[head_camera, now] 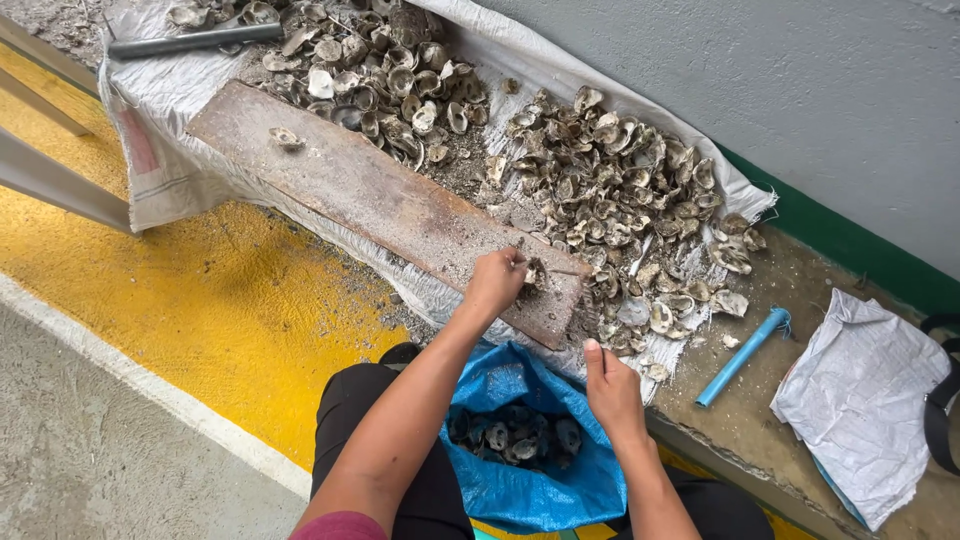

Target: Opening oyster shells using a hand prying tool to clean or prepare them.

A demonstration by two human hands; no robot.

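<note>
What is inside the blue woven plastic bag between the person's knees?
The blue woven plastic bag holds dark oyster shells, several with holes through them. Anything beneath that top layer is covered.

Two bare hands show: the left hand (495, 283) and the right hand (613, 393). There is one long rusty brown board (350, 190), one blue woven plastic bag (530, 480), one blue plastic pipe piece (743, 356), one dark grey metal bar (195, 41) and one folded white woven sack (858, 398). One lone grey oyster shell (286, 137) lies on the board. The heaped grey oyster shells (600, 180) on the spread white sacking (165, 150) are too many to count, and so are the dark shells (515, 435) in the bag.
</note>
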